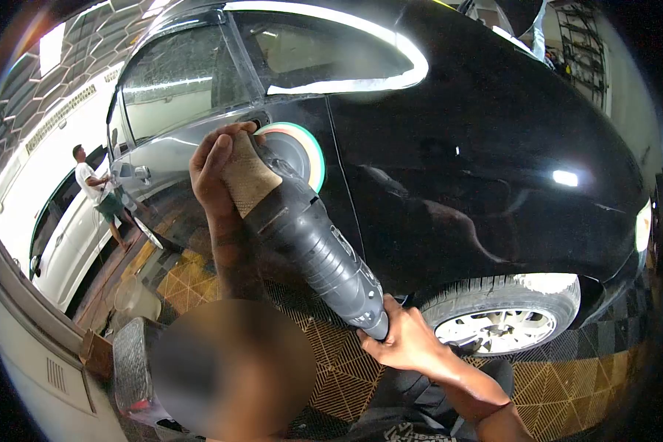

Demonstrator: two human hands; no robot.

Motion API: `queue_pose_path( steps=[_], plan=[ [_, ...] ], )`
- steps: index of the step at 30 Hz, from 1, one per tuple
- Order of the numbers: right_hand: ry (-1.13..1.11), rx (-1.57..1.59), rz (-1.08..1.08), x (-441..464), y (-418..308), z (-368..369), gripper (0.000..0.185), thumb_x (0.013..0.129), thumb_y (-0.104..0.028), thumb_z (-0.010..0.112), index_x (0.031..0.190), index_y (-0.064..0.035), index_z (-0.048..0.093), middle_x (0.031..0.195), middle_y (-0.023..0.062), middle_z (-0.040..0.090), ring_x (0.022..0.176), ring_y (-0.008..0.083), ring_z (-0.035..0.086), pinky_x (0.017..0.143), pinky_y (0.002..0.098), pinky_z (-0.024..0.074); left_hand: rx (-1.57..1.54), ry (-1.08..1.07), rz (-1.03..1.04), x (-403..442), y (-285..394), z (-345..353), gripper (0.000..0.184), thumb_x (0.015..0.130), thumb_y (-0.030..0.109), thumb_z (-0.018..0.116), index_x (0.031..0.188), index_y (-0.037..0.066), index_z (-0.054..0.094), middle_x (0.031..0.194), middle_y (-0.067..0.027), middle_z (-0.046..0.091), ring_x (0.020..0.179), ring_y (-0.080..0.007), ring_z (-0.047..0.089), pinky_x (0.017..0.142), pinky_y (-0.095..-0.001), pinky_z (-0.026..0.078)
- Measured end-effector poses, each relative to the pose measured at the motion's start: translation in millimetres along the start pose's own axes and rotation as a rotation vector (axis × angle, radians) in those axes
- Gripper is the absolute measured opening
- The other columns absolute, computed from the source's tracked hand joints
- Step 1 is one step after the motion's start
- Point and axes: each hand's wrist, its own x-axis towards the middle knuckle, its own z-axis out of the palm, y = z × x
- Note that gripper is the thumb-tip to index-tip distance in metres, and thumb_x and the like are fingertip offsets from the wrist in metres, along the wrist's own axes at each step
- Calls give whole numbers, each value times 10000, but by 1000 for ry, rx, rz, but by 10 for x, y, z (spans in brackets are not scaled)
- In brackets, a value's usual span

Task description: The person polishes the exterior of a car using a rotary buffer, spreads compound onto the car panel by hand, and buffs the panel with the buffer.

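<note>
A black power polisher (320, 247) lies diagonally across the middle, its round pad (311, 151) against the door of a black car (449, 169), near the door handle. My left hand (217, 166) is wrapped round the tan-covered head of the polisher. Lower right, my right hand (405, 339) grips the rear end of the tool's body. Where the pad meets the paint is partly hidden behind the tool's head. The seam between the door and the rear panel runs just right of the pad.
A wheel (497, 320) stands at the lower right. Another person (96, 184) stands at the left beside a white car (70, 243). A translucent bucket (136, 298) and a blurred round area are at lower left. Shelving (582, 51) is at upper right.
</note>
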Motion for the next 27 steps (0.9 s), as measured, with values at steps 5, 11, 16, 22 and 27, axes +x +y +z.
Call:
queue_pose_path(
  steps=[5,11,16,22,27],
  plan=[
    [52,134,-22,10,61,133,517,760,-194,729,1130,73,485,648,235,653,650,399,699,627,441,580,139,-150,-94,164,142,223,322,940,196,577,1071,-88,651,1024,-226,692,879,-274,684,828,-344,541],
    [93,158,-51,137,-116,2,438,776,-188,718,1088,40,512,724,244,674,716,400,706,662,435,576,151,-167,-141,490,139,326,447,885,243,622,1136,-125,581,1048,-231,683,918,-260,681,873,-335,525],
    [59,176,-65,160,-150,-10,460,787,-203,716,1108,62,520,741,272,672,757,415,708,690,446,567,171,-119,-175,503,188,298,448,891,242,609,1146,-124,572,1087,-239,668,949,-272,675,876,-349,528],
    [60,209,-53,203,-272,-94,450,794,-202,711,1088,84,526,725,272,668,755,415,708,694,447,566,155,-133,-174,649,186,423,444,894,217,598,1168,-131,558,1087,-243,665,942,-290,681,865,-378,543],
    [86,194,-73,238,-272,-113,434,792,-199,712,1065,83,527,718,271,664,756,416,707,687,451,564,178,-138,-204,770,144,359,424,906,174,554,1216,-113,517,1129,-278,633,991,-351,669,891,-437,544]
  ],
)
